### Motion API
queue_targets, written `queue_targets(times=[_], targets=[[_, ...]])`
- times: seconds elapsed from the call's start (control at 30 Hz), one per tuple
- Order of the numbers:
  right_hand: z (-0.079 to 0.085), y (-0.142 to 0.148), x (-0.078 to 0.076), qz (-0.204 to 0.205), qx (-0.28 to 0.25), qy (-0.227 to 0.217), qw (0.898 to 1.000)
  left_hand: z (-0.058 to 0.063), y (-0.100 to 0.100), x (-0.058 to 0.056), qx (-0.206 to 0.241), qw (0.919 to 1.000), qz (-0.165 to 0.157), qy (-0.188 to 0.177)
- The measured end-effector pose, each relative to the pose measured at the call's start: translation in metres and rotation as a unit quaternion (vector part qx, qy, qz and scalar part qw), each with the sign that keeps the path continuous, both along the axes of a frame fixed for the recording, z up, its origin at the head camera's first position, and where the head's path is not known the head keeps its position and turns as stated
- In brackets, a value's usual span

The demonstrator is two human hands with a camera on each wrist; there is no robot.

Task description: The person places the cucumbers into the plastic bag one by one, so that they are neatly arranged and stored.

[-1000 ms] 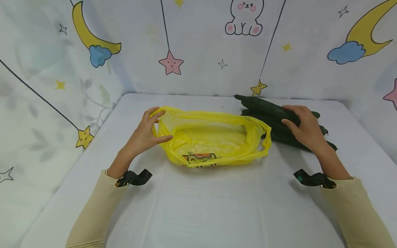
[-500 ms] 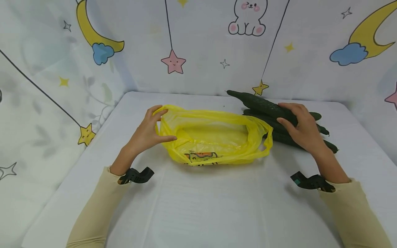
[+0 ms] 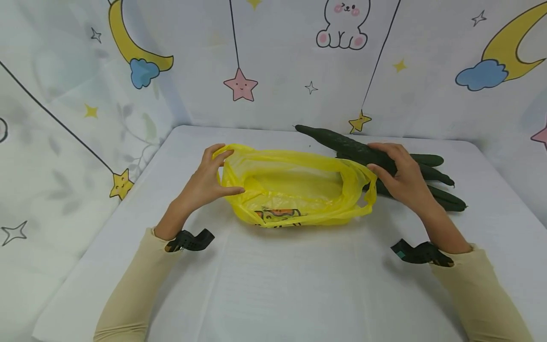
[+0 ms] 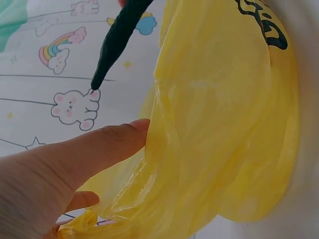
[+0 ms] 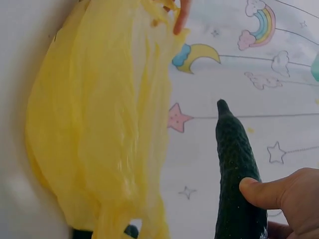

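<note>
My left hand (image 3: 205,180) holds a yellow plastic bag (image 3: 295,187) at its left side, fingers bent over the rim and thumb stretched toward the front. The bag's mouth gapes wide, with a printed figure on its front. In the left wrist view the thumb (image 4: 99,149) lies against the yellow film. My right hand (image 3: 403,175) grips a long dark green cucumber (image 3: 337,141) from above, thumb on the near side. Its thin end points left, behind and above the bag's back rim. In the right wrist view the cucumber (image 5: 234,149) stands apart from the bag (image 5: 99,119).
Several more cucumbers (image 3: 446,197) lie on the white table (image 3: 290,280) to the right of the bag, partly behind it and under my right hand. A cloth backdrop (image 3: 273,47) with stars and moons hangs behind the table. A black strap-like device sits on each wrist.
My right hand has lifted the top cucumber off the pile and carried it left, its tip now behind the bag. My left hand keeps its place at the bag's rim. The head view has shifted slightly.
</note>
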State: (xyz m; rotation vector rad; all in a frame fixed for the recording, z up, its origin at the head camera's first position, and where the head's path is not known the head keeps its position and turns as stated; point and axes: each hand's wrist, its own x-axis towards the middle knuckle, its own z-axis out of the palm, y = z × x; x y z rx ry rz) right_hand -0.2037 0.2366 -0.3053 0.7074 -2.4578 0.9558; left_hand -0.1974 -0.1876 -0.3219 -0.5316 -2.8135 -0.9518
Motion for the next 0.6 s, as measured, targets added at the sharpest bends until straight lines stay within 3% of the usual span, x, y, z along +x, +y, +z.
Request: queue_targets(times=[0.6], targets=[[-0.002, -0.037, 0.002, 0.051, -0.032, 0.002, 0.998, 0.001, 0.0, 0.0, 0.011, 0.9999, -0.003, -0.005]])
